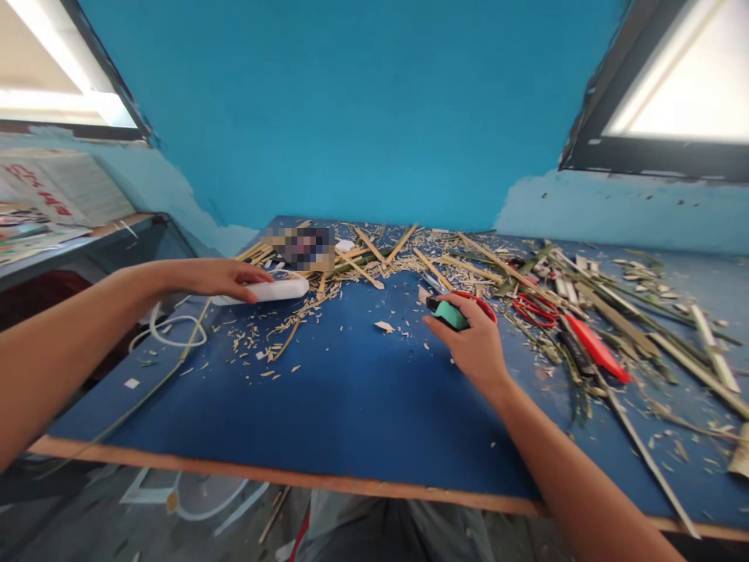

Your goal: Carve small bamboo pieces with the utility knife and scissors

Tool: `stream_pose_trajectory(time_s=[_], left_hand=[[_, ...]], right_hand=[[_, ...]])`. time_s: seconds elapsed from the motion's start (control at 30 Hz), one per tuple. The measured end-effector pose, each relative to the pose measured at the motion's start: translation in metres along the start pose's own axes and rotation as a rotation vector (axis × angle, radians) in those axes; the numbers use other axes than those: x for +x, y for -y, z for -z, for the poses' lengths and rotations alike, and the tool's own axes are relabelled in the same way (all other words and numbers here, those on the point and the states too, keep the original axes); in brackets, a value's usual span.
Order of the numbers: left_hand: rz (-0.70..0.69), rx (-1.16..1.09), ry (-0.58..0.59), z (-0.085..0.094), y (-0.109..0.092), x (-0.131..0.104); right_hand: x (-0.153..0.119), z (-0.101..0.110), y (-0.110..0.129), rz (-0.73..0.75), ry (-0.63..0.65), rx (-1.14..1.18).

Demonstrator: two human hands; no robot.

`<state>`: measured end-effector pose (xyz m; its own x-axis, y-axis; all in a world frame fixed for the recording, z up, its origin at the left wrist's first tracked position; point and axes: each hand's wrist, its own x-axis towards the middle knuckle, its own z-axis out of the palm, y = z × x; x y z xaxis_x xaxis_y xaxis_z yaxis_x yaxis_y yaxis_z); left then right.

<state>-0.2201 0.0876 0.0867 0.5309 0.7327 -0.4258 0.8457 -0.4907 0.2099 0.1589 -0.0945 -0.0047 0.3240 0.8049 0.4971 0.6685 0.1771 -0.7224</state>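
Left forearm [64,343] enters at the left edge of the frame, right forearm [562,453] at lower right, both over a blue tabletop [351,398]. Left hand [228,279]: at the left end of a white bar-shaped device [281,290], left of frame center; thumb and fingers apart around it, firmness of hold cannot be told. White cord [169,341] loops below that wrist. Right hand [471,339], right of center: thumb and fingers clamped on a teal-and-black tool [449,314]. Red-handled scissors [487,306] lie just beyond it. Split bamboo strips [368,269] and shavings [328,290] spread across the far side; more strips at right, with coiled red cord [535,311] and a red tapered object [597,349]. Pixelated patch, upper center-left: contents unreadable. Blue wall [363,109] behind; stacked papers at far left.
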Motion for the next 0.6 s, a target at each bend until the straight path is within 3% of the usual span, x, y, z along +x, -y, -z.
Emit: stream_pose_trajectory(time_s=[0.2, 0.6], left_hand=[[0.119, -0.134, -0.157, 0.007, 0.013, 0.002], [0.158, -0.191, -0.177, 0.007, -0.003, -0.007]], right_hand=[[0.001, 0.001, 0.000, 0.005, 0.019, 0.000], [0.000, -0.001, -0.002, 0.001, 0.016, 0.002]])
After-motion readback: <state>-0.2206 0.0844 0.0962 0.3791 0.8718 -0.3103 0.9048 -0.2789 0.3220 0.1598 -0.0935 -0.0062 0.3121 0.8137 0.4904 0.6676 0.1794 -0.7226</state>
